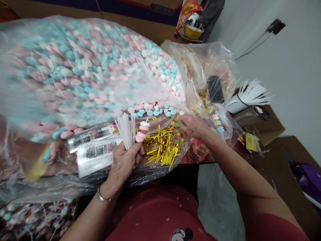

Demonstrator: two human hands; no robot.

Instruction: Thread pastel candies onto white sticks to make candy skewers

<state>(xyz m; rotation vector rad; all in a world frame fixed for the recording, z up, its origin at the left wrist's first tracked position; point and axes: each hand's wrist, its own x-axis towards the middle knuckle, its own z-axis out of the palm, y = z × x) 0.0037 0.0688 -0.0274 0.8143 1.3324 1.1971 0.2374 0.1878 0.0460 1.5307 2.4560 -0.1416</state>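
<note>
My left hand (pixel 126 159) is closed around a fanned bundle of white sticks (pixel 124 130) and a candy skewer (pixel 142 132) threaded with pink, white and red pieces. Over the pile of small coloured ring candies (pixel 178 135) is my right hand (pixel 192 124), its fingers bent together at the pile's upper edge. Whatever its fingertips pinch, if anything, is hidden. Gold twist ties (pixel 162 147) lie scattered between the hands. Just beyond them is a row of loose pink, blue and white candies (pixel 149 112).
A huge clear bag of pastel candies (pixel 82 73) fills the left and back. Printed clear packets (pixel 96 152) lie beside my left hand. To the right are a plastic bag (pixel 200 63) with a dark object (pixel 215 89) and a container of white sticks (pixel 253 95).
</note>
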